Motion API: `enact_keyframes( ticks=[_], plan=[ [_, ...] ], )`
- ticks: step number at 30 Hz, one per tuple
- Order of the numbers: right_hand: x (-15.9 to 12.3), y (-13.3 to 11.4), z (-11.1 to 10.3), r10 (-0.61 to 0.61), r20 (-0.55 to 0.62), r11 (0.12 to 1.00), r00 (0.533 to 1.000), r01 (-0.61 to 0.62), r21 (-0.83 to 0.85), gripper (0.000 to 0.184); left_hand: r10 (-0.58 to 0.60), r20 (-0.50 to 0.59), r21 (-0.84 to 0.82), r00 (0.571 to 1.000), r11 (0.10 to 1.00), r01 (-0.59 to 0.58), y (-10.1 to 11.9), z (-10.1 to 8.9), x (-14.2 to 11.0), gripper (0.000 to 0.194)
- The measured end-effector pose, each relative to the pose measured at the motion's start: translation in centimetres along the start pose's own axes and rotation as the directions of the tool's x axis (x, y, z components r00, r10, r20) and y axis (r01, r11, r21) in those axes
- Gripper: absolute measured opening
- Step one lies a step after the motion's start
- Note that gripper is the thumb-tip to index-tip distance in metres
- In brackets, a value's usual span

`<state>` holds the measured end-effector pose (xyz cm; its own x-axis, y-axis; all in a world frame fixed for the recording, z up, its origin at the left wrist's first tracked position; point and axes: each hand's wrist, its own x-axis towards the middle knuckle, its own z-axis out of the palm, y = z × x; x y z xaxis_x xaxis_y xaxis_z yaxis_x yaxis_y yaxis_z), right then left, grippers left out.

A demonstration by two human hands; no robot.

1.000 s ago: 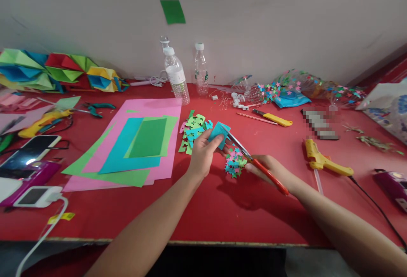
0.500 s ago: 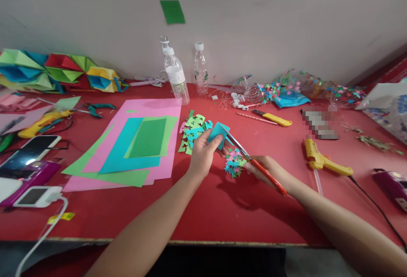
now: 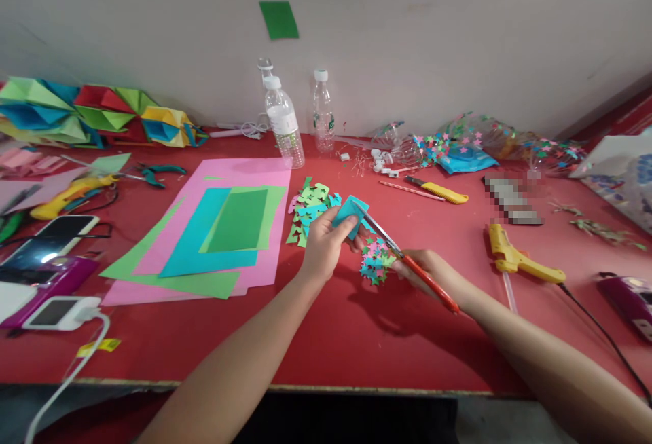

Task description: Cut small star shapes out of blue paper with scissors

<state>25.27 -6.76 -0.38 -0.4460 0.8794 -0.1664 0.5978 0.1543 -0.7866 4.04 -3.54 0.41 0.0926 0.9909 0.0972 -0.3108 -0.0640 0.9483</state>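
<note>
My left hand (image 3: 326, 244) is closed on a small piece of blue paper (image 3: 347, 216), thumb on top. In my right hand (image 3: 425, 271) is a pair of scissors (image 3: 428, 283) with red handles, the blades pointing up and left across the blue paper. Below the blades lies a little heap of cut paper stars (image 3: 375, 262) in pink, blue and green. Left of the blue paper, partly behind my left hand, is a pile of green and blue paper scraps (image 3: 310, 201) with star-edged cutouts.
Coloured paper sheets (image 3: 275, 267) lie stacked to the left. Plastic bottles (image 3: 285, 128) stand by the wall. A yellow utility knife (image 3: 448, 191) and a yellow glue gun (image 3: 509, 254) lie to the right. At the left are a phone (image 3: 56, 240) and a white cabled device (image 3: 56, 313).
Hardly anything differs. Both hands, the scissors and the blue paper keep almost the same position; the whole view has shifted very slightly.
</note>
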Motion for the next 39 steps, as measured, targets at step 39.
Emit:
enact_keyframes(
  ticks=[39],
  plan=[
    [-0.3,-1.6,-0.2,0.082,0.121,0.944,0.989,-0.116,0.31,0.07,0.009,0.04,0.116,0.999,0.993,-0.014,-0.5,0.1,-0.2,0.03]
  ],
)
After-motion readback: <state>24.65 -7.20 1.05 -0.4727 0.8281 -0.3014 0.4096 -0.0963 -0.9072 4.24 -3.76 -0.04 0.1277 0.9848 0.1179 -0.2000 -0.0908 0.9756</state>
